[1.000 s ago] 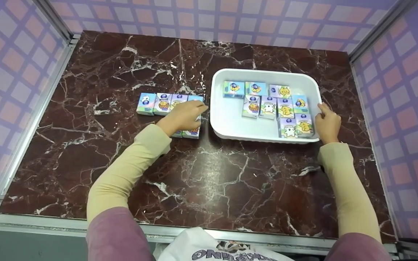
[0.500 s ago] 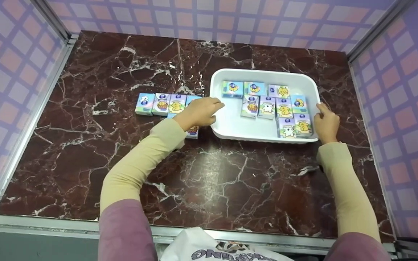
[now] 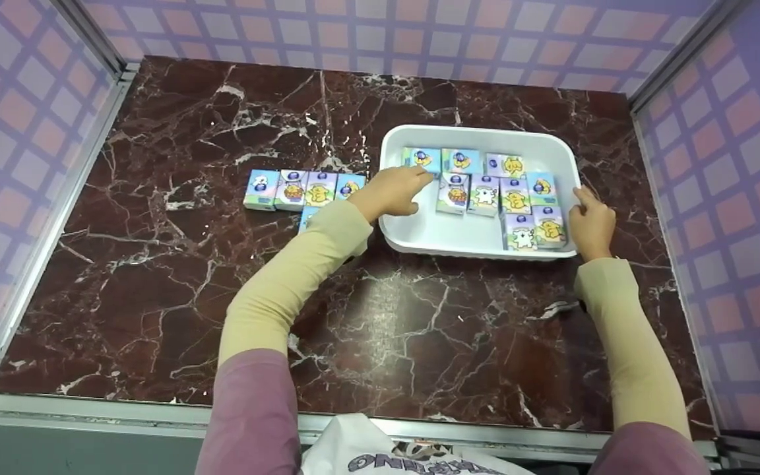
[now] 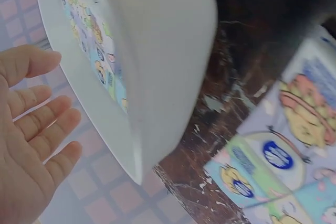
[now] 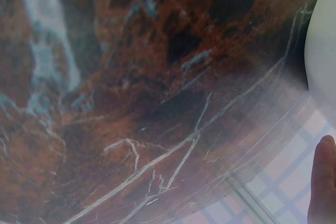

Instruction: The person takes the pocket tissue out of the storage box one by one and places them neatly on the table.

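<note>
A white plastic tray [image 3: 413,227] on the marble-patterned tabletop holds several small cartoon-printed tissue packs [image 3: 483,196], mostly along its back and right. My left hand [image 3: 396,191] hovers over the tray's left side, just in front of a blue tissue pack [image 3: 421,158]. Seen from the left wrist, its fingers [image 4: 55,124] are spread and loosely bent, holding nothing. At the tray's right rim, my right hand [image 3: 592,224] grips the edge with thumb and fingers. Only a sliver of that hand shows in the right wrist view, beside the pale tray wall [image 5: 323,56].
Left of the tray, several more tissue packs [image 3: 291,190] stand in a row, with another blue pack [image 3: 307,216] in front, partly covered by my left sleeve. Checked purple panels [image 3: 327,33] enclose the table at the back and sides. A metal rail [image 3: 90,412] borders the front.
My left hand has moved right, from above the packs on the table to over the tray's left side. The right hand stays at the tray's rim.
</note>
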Tool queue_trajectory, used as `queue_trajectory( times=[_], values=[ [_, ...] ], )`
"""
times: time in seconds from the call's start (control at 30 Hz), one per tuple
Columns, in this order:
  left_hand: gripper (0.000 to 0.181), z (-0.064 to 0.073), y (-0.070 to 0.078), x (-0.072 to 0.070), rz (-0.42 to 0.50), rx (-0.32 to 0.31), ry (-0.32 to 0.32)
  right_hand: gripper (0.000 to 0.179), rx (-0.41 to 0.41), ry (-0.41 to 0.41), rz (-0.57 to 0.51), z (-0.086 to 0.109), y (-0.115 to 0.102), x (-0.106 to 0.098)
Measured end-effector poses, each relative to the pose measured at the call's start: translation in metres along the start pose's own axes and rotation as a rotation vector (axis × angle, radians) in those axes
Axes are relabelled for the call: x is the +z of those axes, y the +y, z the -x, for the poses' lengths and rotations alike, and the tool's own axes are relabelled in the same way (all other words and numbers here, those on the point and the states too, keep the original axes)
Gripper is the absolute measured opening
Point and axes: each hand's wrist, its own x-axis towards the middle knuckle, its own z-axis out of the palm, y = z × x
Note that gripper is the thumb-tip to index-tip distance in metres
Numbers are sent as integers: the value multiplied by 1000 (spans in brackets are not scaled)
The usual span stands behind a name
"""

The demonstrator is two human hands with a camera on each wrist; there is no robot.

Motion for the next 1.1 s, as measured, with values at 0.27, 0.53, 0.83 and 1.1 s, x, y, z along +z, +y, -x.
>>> queue_trajectory(
  times=[0.27,0.53,0.83,1.1],
  values=[
    [69,-19,6,-2,37,-25,-45,36,-7,6,-5,0,0,1],
    [72,-31,14,3,77,-52,-81,37,12,-3,2,-1,1,1],
    [72,-34,18,23,88,-62,-144,36,-6,20,-20,0,3,2],
    [64,-27,9,39,19,-37,-104,37,2,11,-17,0,3,2]
  ],
)
